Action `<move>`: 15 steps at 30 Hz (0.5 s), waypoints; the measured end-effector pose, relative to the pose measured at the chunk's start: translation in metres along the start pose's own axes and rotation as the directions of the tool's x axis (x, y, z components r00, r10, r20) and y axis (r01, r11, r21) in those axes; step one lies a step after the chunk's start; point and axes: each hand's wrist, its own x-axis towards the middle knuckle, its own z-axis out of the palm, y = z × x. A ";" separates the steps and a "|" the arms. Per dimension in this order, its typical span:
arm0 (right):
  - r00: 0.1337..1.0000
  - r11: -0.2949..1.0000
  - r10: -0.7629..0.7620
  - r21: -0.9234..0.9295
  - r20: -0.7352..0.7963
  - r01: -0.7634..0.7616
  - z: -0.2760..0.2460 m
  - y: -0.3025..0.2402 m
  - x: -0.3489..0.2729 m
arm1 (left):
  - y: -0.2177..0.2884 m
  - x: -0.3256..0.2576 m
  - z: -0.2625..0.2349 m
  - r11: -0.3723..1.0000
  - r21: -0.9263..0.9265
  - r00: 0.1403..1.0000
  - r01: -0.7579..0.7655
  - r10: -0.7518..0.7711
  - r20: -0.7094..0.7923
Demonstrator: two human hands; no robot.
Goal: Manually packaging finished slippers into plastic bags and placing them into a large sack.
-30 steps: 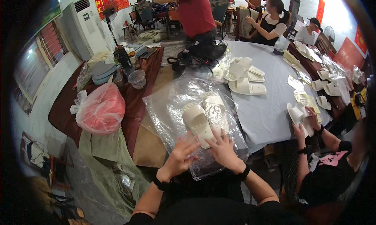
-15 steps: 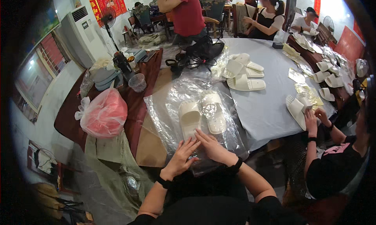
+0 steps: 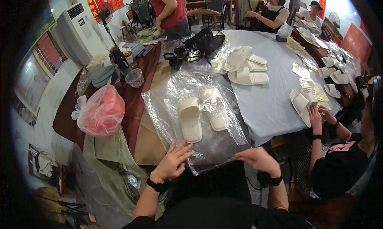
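Before me a clear plastic bag (image 3: 159, 105) lies at the table's near edge, its near end reaching past it. A pair of cream slippers rests side by side in the bag's area: the left slipper (image 3: 190, 121) and the right slipper (image 3: 218, 116), over which the shiny film plainly passes. Whether film also covers all of the left slipper, I cannot tell. My left hand (image 3: 172, 162) is open, fingers spread, fingertips by the left slipper's heel and the bag's edge. My right hand (image 3: 260, 160) pinches the near right corner of the bag.
Several more cream slippers (image 3: 249, 78) stand on the grey cloth (image 3: 271, 109). A tied bag of red stuff (image 3: 103, 111), a plastic cup (image 3: 135, 78) and a black bag (image 3: 201, 45) lie around. At right a co-worker's hands (image 3: 317, 119) hold a slipper.
My right hand has left the left slipper's heel, moved right and taken hold of the bag's corner. My left hand has shifted slightly left. In the background, the person in red has moved left.
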 end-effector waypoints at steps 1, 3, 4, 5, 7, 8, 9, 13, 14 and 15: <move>0.996 0.981 0.042 0.192 -0.085 -0.025 -0.010 0.000 -0.008 | 0.000 0.002 0.000 1.000 -0.009 1.000 -0.002 0.002 0.000; 0.952 0.996 -0.013 0.079 -0.307 0.039 -0.028 0.001 -0.006 | 0.001 0.005 0.003 1.000 -0.004 0.999 -0.027 0.027 -0.040; 0.951 0.996 -0.012 0.076 -0.308 0.037 -0.032 0.000 0.000 | 0.002 0.006 0.006 1.000 -0.006 0.999 -0.029 0.029 -0.041; 0.933 0.964 -0.124 -0.264 -0.338 0.032 -0.035 0.000 0.007 | 0.004 0.007 0.010 0.999 0.013 0.999 -0.043 0.044 -0.027; 0.905 0.811 -0.262 -0.585 -0.336 0.017 -0.037 0.010 0.017 | 0.001 0.010 0.018 0.996 0.052 0.997 -0.067 0.069 -0.028; 0.965 0.717 -0.209 -0.695 -0.158 0.041 -0.033 0.020 0.020 | -0.001 0.008 0.026 0.995 0.057 0.997 -0.080 0.081 -0.016; 0.993 0.613 -0.119 -0.786 0.013 0.084 -0.029 0.033 0.023 | -0.004 0.008 0.032 0.994 0.058 0.996 -0.092 0.092 -0.002; 0.984 0.671 -0.093 -0.720 0.155 0.177 -0.031 0.051 0.024 | 0.001 0.003 0.028 0.996 -0.043 0.997 -0.073 0.072 -0.016; 0.979 0.715 -0.067 -0.675 0.193 0.183 -0.031 0.056 0.023 | 0.001 0.001 0.028 0.997 -0.025 0.997 -0.076 0.075 -0.032; 0.974 0.714 0.028 -0.686 0.225 0.138 -0.030 0.063 0.025 | 0.001 -0.002 0.029 0.997 -0.039 0.998 -0.061 0.059 -0.028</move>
